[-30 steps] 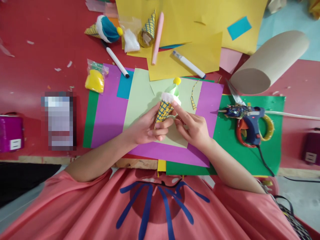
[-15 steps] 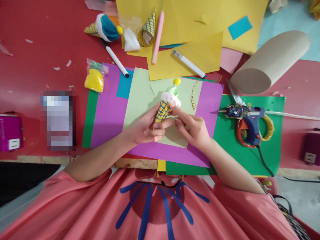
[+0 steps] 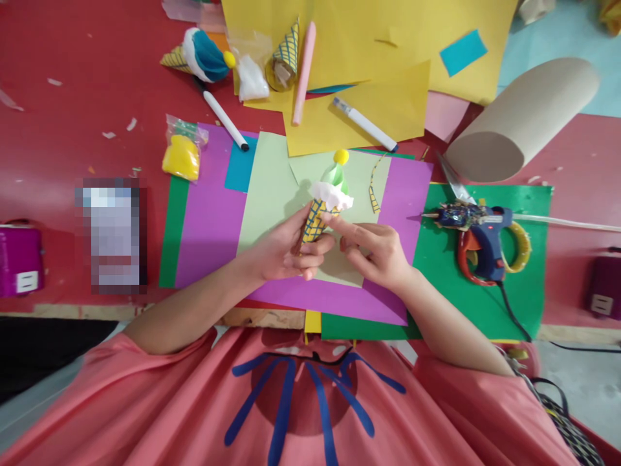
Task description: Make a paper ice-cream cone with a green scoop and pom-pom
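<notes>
Gripping the lower part of a paper ice-cream cone point(image 3: 317, 220), the left hand point(image 3: 281, 252) had its fingers curled round the yellow, blue-gridded point, so the cone stood tilted up and away from the person, above the pale green sheet point(image 3: 266, 194) near the middle of the table. The right hand point(image 3: 378, 252) held nothing; its forefinger was stretched out and touched the cone's rim just under the white fluffy band, while its other fingers were loosely bent. The cone carried a light green top and a small yellow pompom point(image 3: 341, 156) at its tip (the tip pointed toward the far side of the table). Under the pale green sheet lay a purple sheet point(image 3: 208, 220) and under that a green sheet point(image 3: 485, 298), all on the red table point(image 3: 72, 97). A blue glue gun point(image 3: 480, 236) rested on the green sheet to the right, well apart from the hands, beside a roll of brown paper point(image 3: 519, 120). Farther off lay two white markers point(image 3: 223, 120), a pink stick point(image 3: 304, 71), large yellow sheets point(image 3: 388, 39), a finished cone with a blue top point(image 3: 196, 57), and a small bag of yellow pompoms point(image 3: 182, 155).
</notes>
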A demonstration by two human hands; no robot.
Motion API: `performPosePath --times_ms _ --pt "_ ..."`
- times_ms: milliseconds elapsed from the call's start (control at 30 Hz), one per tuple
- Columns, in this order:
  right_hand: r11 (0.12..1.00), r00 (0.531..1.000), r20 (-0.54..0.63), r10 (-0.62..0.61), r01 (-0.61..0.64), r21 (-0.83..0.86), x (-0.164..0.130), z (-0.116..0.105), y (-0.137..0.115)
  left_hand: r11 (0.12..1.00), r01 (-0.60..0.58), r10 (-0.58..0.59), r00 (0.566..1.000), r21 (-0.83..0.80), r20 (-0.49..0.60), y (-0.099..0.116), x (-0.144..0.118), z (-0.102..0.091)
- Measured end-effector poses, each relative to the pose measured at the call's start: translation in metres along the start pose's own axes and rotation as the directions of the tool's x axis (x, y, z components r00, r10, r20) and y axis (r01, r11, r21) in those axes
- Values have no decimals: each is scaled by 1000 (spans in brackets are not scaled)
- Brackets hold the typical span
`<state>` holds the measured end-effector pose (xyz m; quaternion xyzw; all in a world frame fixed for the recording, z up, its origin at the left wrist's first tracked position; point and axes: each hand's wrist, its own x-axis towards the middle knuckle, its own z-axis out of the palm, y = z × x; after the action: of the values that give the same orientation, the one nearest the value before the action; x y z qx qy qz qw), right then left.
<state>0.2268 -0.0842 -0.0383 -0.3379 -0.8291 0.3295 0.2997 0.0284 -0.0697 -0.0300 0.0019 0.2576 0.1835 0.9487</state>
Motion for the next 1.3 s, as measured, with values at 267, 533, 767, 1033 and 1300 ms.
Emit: performPosePath --times_ms 267,533,767,1033,1300 --pt "995 995 -54 -87 90 51 0 5 0 1000 -18 16 994 -19 -109 -3 2 3" --pt "985 997 -57 -42 32 -168 3 5 2 977 -203 206 978 56 -45 -7 3 4" --pt "948 990 -142 7 -52 -315 2 5 4 974 -215 219 974 67 -62 -9 4 5" --pt "923 991 -130 -15 -37 -383 2 6 4 963 -225 228 974 147 -3 -8 3 7" --pt "946 991 -131 -22 -22 -323 1 7 2 968 -208 211 977 138 -5 -8 4 7"
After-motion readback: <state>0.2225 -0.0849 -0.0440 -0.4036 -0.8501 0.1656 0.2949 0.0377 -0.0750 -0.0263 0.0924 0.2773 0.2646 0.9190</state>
